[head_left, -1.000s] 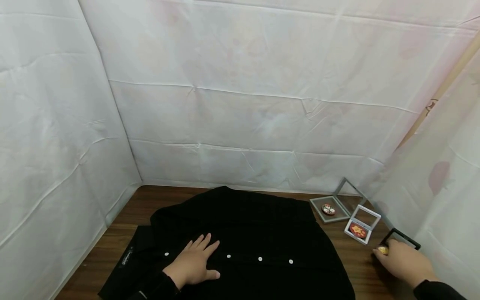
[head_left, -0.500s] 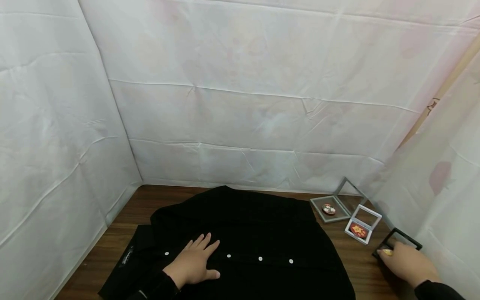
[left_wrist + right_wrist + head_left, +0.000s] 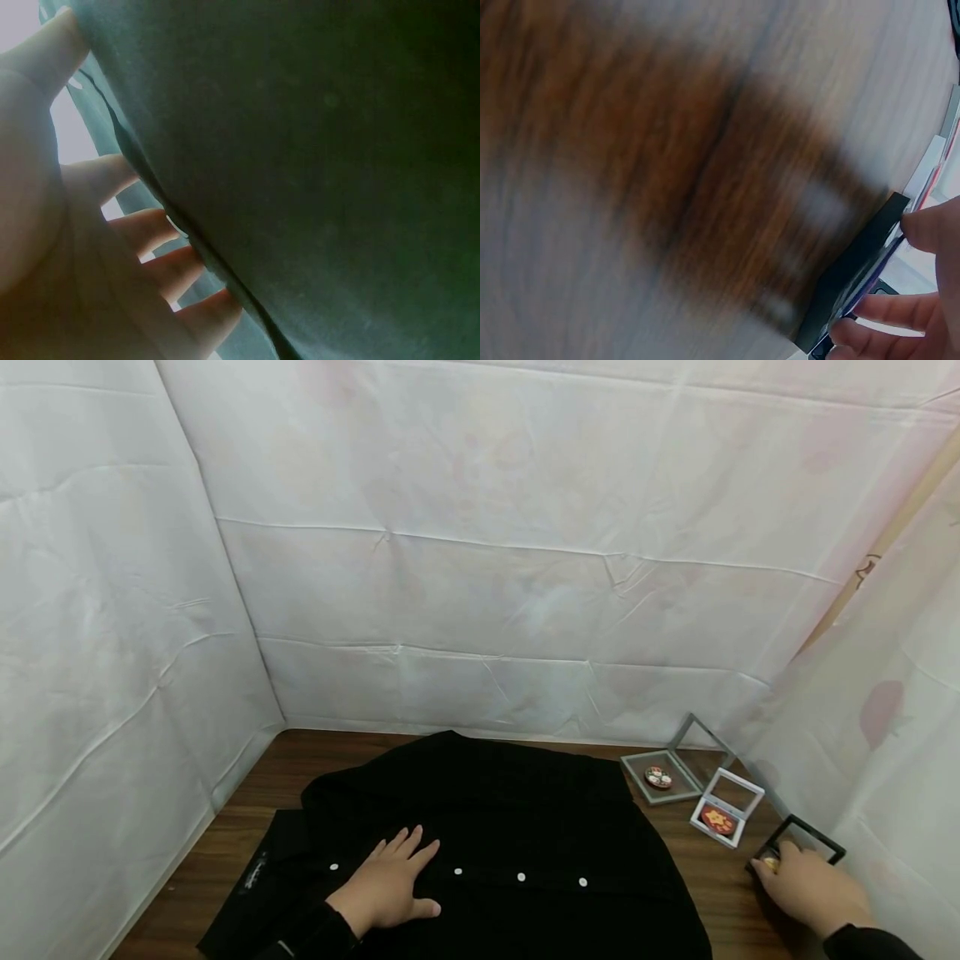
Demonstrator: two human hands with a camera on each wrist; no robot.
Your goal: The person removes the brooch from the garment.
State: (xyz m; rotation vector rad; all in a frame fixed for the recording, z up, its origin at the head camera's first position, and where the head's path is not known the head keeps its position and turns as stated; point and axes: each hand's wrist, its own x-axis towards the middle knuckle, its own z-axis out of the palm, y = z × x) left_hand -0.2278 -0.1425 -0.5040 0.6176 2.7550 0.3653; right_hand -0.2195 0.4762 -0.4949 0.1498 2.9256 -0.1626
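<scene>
A black shirt (image 3: 517, 818) with a row of white buttons lies spread on the wooden table. My left hand (image 3: 386, 881) rests flat on it by the button row, fingers spread and holding nothing. At the far right my right hand (image 3: 813, 885) reaches into a small open case with a black frame (image 3: 817, 834). Its thumb and fingers pinch a small round badge with a yellow face (image 3: 771, 863) at the case's base. In the right wrist view, thumb and fingertips hold a thin dark-edged disc inside the black case (image 3: 847, 270); the fingers cover part of it.
Behind the right hand stand a white open case (image 3: 710, 836) with a red-and-yellow round badge and a grey open case (image 3: 636, 780) with a dark patterned badge. White cloth walls (image 3: 480, 602) enclose the table (image 3: 247, 802) at the back and sides.
The right hand's fingers have shifted slightly over the black case, and more of its base edge shows than a second ago. The left hand and the shirt have stayed put.
</scene>
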